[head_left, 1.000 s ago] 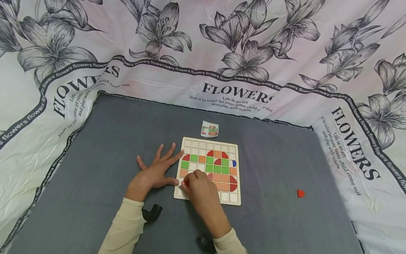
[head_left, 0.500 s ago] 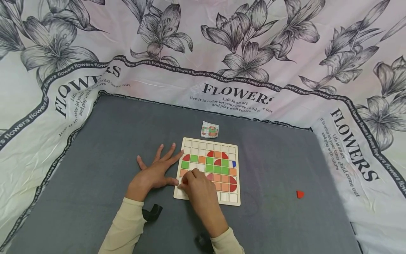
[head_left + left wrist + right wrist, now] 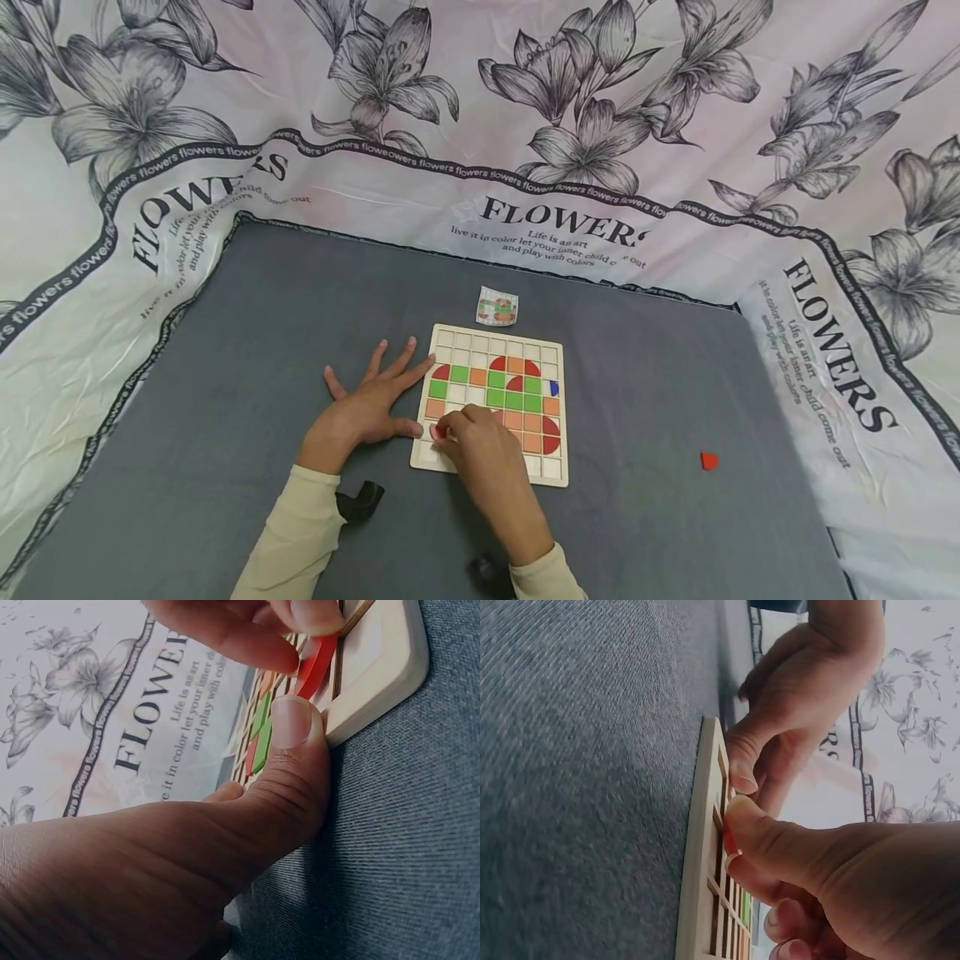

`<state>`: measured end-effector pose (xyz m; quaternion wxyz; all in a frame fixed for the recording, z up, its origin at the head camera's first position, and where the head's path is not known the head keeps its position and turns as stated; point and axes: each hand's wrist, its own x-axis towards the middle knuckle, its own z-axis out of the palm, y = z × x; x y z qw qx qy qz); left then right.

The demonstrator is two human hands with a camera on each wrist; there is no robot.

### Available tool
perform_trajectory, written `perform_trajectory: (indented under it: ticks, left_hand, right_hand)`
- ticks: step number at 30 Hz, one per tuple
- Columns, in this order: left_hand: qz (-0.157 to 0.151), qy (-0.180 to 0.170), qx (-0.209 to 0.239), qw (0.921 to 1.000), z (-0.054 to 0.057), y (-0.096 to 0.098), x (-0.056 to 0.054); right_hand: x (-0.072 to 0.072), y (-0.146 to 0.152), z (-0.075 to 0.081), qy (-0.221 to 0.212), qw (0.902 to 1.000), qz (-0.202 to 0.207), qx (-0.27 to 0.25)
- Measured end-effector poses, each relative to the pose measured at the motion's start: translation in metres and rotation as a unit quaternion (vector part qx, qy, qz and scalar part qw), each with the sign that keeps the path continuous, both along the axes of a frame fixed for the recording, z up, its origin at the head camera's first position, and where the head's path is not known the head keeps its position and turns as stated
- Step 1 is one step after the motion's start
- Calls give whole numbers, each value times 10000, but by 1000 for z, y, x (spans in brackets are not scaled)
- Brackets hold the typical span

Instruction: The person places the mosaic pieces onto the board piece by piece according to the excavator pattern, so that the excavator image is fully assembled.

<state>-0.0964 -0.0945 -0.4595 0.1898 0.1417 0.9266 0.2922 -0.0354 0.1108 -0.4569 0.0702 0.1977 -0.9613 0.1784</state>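
A pale wooden grid board (image 3: 453, 337) lies on the grey cloth, holding red, green and orange tiles. At its lower left, my right hand (image 3: 487, 454) pinches a small red tile (image 3: 316, 666) between thumb and finger. The tile stands tilted over a cell, its lower edge right at the board, with a curved side showing in the left wrist view. My left hand (image 3: 367, 412) is spread flat at the board's left edge. Its thumb (image 3: 292, 742) presses the rim close beside the red tile, and a fingertip touches the rim higher up. My right hand covers several lower cells.
A small pattern card (image 3: 497, 307) lies beyond the board's far edge. One loose red tile (image 3: 708, 461) sits far to the right. A blue piece (image 3: 554, 388) is in a right-hand cell. Flower-printed cloth (image 3: 555, 225) rises behind and on both sides.
My right hand has drawn back slightly to the right, so the red tile shows beside its fingertips. My left hand has stayed in place.
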Motion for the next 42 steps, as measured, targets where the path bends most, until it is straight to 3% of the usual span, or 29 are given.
perform_trajectory:
  ticks: [17,30,35,42]
  left_hand:
    - [1,51,-30,10000,1,-2,-2]
    - [-37,47,-14,10000,3,0,-2]
    - [-8,16,0,10000,0,0,-3]
    - [-21,-86,-72,9999,2,1,-1]
  right_hand:
    - [-9,-7,-2,296,9992,108,249]
    - [-11,-10,-4,177,9996,197,112]
    - [-9,-1,6,-4,10000,-35,-20]
    - [-14,37,21,-270,9954,-808,-429]
